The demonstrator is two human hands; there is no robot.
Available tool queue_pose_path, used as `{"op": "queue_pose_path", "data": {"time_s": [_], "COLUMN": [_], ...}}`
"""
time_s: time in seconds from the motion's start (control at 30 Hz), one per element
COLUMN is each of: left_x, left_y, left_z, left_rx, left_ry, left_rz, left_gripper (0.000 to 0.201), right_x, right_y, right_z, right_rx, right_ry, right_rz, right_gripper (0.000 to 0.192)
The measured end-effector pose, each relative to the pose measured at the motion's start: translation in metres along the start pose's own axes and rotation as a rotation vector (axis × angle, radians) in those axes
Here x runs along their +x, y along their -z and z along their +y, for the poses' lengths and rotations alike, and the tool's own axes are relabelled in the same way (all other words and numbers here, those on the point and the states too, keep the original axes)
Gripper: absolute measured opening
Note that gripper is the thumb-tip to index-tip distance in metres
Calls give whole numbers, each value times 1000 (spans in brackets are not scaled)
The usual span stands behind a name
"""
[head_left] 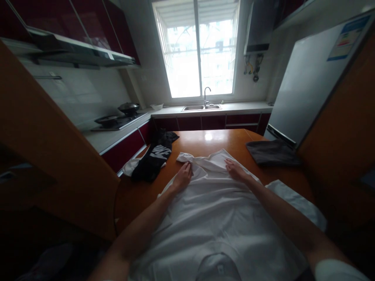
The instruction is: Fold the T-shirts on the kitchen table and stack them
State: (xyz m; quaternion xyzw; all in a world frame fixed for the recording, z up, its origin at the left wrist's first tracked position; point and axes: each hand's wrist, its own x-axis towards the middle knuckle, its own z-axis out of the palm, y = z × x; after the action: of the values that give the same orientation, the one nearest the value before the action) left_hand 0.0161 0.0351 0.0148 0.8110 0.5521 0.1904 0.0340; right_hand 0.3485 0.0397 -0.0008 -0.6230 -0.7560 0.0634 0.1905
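A white shirt [216,210] lies spread on the orange wooden table [216,140], its collar toward me and its far hem bunched up. My left hand [182,176] rests on the shirt's far left part, fingers pinching a fold of the cloth. A little to the right, my right hand [234,170] presses flat on the shirt near the crumpled far edge. One sleeve [295,201] trails off to the right.
A black garment with white lettering [154,158] lies at the table's left edge. A folded grey cloth [271,153] sits at the far right. Beyond are a counter with sink [201,107], a stove with pans [117,117], and a fridge [310,82] at right.
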Motion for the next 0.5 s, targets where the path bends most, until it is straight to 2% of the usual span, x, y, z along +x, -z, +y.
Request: {"op": "queue_pose_path", "data": {"time_s": [0.1, 0.2, 0.33, 0.5], "left_x": [2, 4, 8, -5], "left_y": [-18, -22, -22, -23], "left_z": [-10, -17, -18, -24], "left_rx": [19, 71, 126, 227], "left_ry": [-37, 18, 159, 384], "left_rz": [-92, -146, -137, -64], "left_gripper": [54, 56, 58, 65], "right_x": [7, 11, 16, 13], "right_y": [-15, -23, -26, -27], "right_z": [15, 34, 52, 60], "right_rx": [-39, -134, -218, -260], "right_ry": [-45, -198, -353, -403], "right_rz": [-26, -13, 50, 69], "right_gripper": [57, 61, 63, 64]}}
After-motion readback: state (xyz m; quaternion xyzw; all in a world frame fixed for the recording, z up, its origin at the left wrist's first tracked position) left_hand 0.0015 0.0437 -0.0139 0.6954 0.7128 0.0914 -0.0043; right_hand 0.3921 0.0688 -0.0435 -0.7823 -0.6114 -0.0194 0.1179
